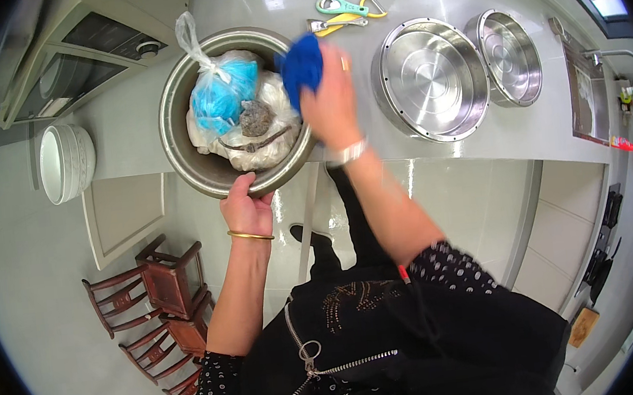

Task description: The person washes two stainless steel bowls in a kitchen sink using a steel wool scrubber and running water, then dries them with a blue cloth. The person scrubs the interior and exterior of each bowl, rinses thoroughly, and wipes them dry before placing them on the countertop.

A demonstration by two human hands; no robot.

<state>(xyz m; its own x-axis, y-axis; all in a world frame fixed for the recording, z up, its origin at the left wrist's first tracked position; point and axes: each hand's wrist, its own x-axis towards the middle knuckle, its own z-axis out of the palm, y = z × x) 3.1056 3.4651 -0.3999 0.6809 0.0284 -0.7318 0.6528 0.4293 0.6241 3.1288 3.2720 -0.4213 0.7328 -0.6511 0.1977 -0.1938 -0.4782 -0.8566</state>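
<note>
My left hand grips the near rim of a large metal pot, thumb over the edge and fingers underneath. A blue cloth is bunched in my right hand at the pot's right rim; both are blurred. Inside the pot sits a knotted clear plastic bag with bright blue material in it. Beside that bag are a grey, rough-looking clump, perhaps a steel wool scourer, and a thin dark curved strip. They rest on whitish plastic-wrapped contents that I cannot identify.
Peelers and a bottle opener lie at the back of the grey countertop. To the right stand two round steel pans, then a sink. White bowls are stacked left. Wooden chairs stand on the floor.
</note>
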